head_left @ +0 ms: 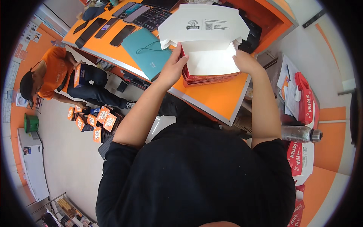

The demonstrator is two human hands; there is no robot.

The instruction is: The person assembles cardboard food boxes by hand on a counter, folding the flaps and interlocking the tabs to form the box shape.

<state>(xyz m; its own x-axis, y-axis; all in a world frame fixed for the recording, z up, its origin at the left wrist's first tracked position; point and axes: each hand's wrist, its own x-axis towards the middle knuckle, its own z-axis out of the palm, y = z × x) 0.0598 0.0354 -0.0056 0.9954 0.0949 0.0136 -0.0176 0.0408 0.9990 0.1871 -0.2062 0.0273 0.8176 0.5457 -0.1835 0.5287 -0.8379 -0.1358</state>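
Observation:
An open cardboard food box (210,56), white inside and red outside, rests at the near edge of the orange table, its wide white lid (204,23) folded back away from me. Beneath it are more red boxes (206,81), nested in a stack. My left hand (174,66) grips the box's left wall, thumb at the rim. At the right wall, my right hand (244,62) closes on the box near the lid's corner; some of its fingers are hidden. The inside of the box is bare white.
A teal notebook (145,53) with an elastic cord lies left of the box on the orange table (219,99). Several phones (123,36) are behind it. On the right are a metal bottle (301,134) and red-and-white packaging (303,102). A person in orange (56,70) handles boxes at left.

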